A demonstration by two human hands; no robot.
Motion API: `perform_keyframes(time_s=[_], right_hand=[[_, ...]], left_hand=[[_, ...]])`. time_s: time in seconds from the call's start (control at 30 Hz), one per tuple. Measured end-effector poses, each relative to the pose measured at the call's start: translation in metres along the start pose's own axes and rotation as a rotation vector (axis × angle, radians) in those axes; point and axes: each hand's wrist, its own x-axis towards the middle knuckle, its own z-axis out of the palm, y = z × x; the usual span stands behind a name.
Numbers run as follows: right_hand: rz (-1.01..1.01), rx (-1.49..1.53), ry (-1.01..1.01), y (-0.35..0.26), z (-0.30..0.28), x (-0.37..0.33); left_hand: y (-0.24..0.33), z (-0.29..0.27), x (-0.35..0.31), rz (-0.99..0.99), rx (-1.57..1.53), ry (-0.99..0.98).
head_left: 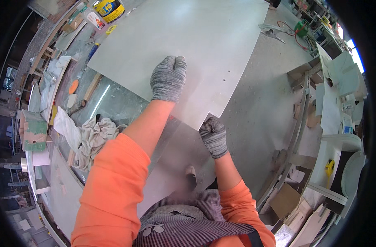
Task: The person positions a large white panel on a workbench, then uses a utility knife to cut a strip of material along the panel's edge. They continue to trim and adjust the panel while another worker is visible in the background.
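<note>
The pale flat panel (212,45) lies across the tabletop (124,96), its notched near corner jutting out over the floor (254,136); two small dark holes (224,80) show near its right edge. The gloved left hand (168,80) rests on its upper face, fingers curled closed—whether anything sits inside that grip is hidden. The gloved right hand (213,136) is also curled closed, right at the notch; I cannot tell whether it pinches the edge or a small tool.

The step in hand seems to be handwork at that corner, and the next move likely calls for a steady left hand and light pressure at the cut.

Farther left on the tabletop lie a crumpled cloth (98,136), a wooden strip (92,86) and an orange disc (74,86); a yellow tin (108,10) stands beyond.
</note>
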Motion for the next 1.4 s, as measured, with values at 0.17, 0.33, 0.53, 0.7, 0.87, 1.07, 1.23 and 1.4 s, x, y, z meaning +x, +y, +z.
perform_keyframes(time_s=[0.17,0.33,0.53,0.7,0.87,1.07,1.23,1.4], right_hand=[[-0.018,0.031,0.186,-0.032,-0.018,0.015],[0.032,0.178,0.299,-0.031,-0.004,0.022],[-0.095,0.021,0.213,0.017,-0.003,0.019],[-0.178,-0.425,0.002,-0.006,-0.011,0.041],[-0.139,-0.177,0.080,-0.037,-0.013,-0.005],[0.041,-0.054,0.213,-0.014,-0.012,0.012],[0.099,0.404,0.266,-0.016,0.005,0.023],[0.131,0.241,0.114,-0.012,0.004,0.017]], left_hand=[[0.007,-0.006,-0.003,-0.051,-0.038,-0.056],[0.009,-0.008,-0.004,-0.004,-0.016,-0.026],[0.003,-0.002,-0.004,0.003,-0.028,-0.002],[0.001,0.002,-0.005,0.254,-0.136,0.227],[0.003,-0.004,-0.006,0.020,-0.071,0.009],[0.009,-0.009,-0.003,-0.004,-0.010,-0.041],[0.009,-0.008,-0.004,-0.011,-0.007,-0.039],[0.010,-0.010,-0.005,-0.035,-0.026,-0.066]])
